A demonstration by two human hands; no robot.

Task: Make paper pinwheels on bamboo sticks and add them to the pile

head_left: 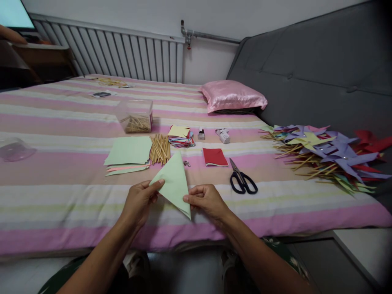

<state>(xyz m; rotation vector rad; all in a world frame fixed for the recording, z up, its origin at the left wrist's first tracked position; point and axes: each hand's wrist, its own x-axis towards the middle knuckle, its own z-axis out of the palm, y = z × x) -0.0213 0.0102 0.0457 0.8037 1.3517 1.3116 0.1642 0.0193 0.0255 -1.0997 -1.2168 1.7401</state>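
A light green paper folded into a triangle (173, 182) is held above the striped bed cover (61, 192). My left hand (139, 201) pinches its left corner and my right hand (206, 200) pinches its lower right edge. Just beyond lie a stack of green and pink paper sheets (129, 152), a bundle of wooden sticks (159, 148), a small pile of coloured paper squares (180, 136), a red folded paper (214, 157) and black scissors (241, 178).
A heap of finished paper pinwheels on sticks (330, 154) lies at the right edge of the bed. A clear box of sticks (136, 116), a clear lid (14, 148), a pink pillow (232, 96) and two small objects (223, 135) sit further back. Another person's hand (12, 35) shows at top left.
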